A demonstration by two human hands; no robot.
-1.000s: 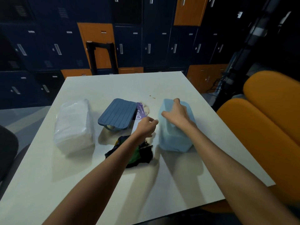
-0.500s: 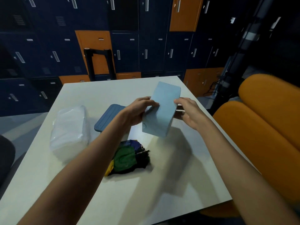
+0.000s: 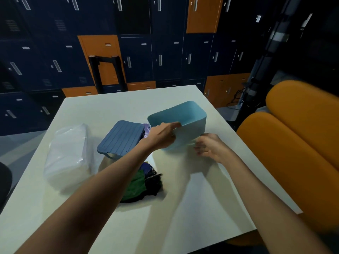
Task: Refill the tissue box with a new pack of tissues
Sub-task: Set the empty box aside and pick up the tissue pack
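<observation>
left hand (image 3: 161, 135) clamped on rim of tissue box (image 3: 192, 126) near right edge of table (image 3: 183, 208); right hand (image 3: 211, 147) relaxed, empty, just beside it.

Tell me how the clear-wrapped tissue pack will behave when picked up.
Probably soft and squashy: the tissue pack bulges under loose, wrinkled film. The glossy film looks slippery, so a grip may slide. Likely light for its bulk, being tissue.

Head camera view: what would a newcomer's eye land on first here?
The pale blue tissue box stands open-topped in the middle of the white table, the left hand gripping its near rim and the right hand open beside it. To its left lie the ribbed dark blue lid and, further left, a clear-wrapped pack of tissues.
</observation>
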